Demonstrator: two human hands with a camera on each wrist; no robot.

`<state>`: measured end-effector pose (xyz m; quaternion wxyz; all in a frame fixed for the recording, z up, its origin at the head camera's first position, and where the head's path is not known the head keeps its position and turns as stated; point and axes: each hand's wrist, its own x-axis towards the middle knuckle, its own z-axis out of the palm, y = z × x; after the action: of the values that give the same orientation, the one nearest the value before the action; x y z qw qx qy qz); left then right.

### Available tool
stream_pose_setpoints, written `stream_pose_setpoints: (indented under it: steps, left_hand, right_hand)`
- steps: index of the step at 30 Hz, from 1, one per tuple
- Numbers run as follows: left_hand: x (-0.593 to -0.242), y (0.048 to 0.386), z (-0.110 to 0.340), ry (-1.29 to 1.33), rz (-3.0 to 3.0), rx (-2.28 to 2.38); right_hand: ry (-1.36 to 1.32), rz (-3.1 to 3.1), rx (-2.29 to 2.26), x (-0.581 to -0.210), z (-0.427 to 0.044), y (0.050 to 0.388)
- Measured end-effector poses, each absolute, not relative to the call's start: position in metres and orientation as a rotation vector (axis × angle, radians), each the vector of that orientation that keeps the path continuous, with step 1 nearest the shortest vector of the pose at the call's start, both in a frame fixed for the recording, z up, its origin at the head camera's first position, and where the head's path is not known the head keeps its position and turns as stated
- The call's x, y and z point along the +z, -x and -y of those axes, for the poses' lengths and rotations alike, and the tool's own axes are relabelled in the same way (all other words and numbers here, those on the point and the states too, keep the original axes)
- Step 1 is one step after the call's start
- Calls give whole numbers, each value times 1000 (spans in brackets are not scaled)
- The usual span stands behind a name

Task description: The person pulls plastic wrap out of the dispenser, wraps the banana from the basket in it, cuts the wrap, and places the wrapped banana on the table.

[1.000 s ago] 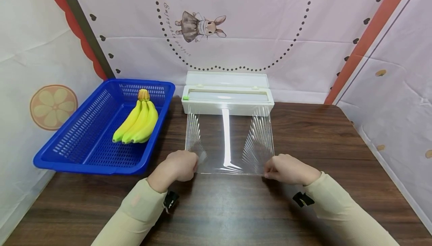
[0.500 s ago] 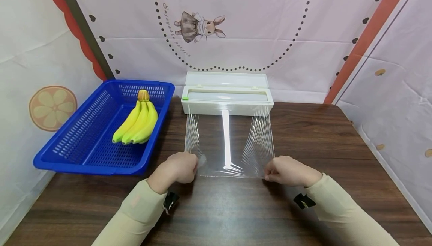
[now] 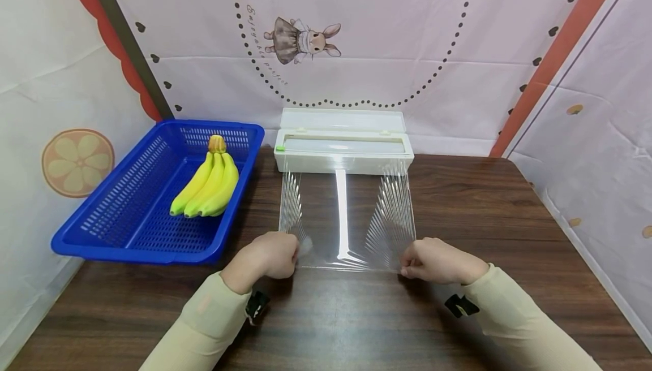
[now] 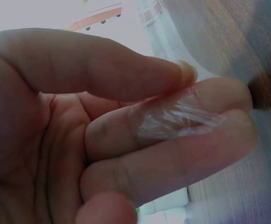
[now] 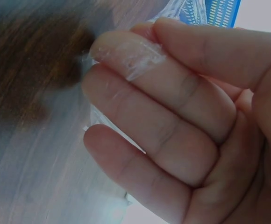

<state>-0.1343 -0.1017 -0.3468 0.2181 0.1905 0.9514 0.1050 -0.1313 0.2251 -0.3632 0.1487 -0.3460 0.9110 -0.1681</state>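
A sheet of clear plastic film (image 3: 326, 218) stretches from the white dispenser box (image 3: 343, 163) toward the front. My left hand (image 3: 272, 255) pinches its left front corner; in the left wrist view the thumb of that hand (image 4: 112, 116) presses crinkled film (image 4: 177, 119) against the fingers. At the right front corner, my right hand (image 3: 440, 261) pinches the film too, and in the right wrist view a bit of film (image 5: 145, 58) lies over the fingertips of this hand (image 5: 173, 112). The box's lid (image 3: 342, 118) stands raised at the back.
On the left of the wooden table (image 3: 336, 326) is a blue basket (image 3: 137, 255) holding yellow bananas (image 3: 209, 187). A printed cloth (image 3: 397, 31) hangs behind the box, with more cloth along both sides.
Both hands have moved slightly toward the front of the table, drawing the film's front edge a little farther from the box. The box and basket have stayed put.
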Motion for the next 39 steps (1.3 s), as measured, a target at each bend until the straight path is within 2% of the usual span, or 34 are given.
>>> stream_pose_setpoints:
  steps: [16,39]
  left_hand:
    - [-348,129,104,-611,-2698,294]
    - [-351,131,103,-610,-2738,289]
  right_hand:
    - [974,-2599,-512,-363,-226,128]
    - [1144,-2683,-552,-367,-224,133]
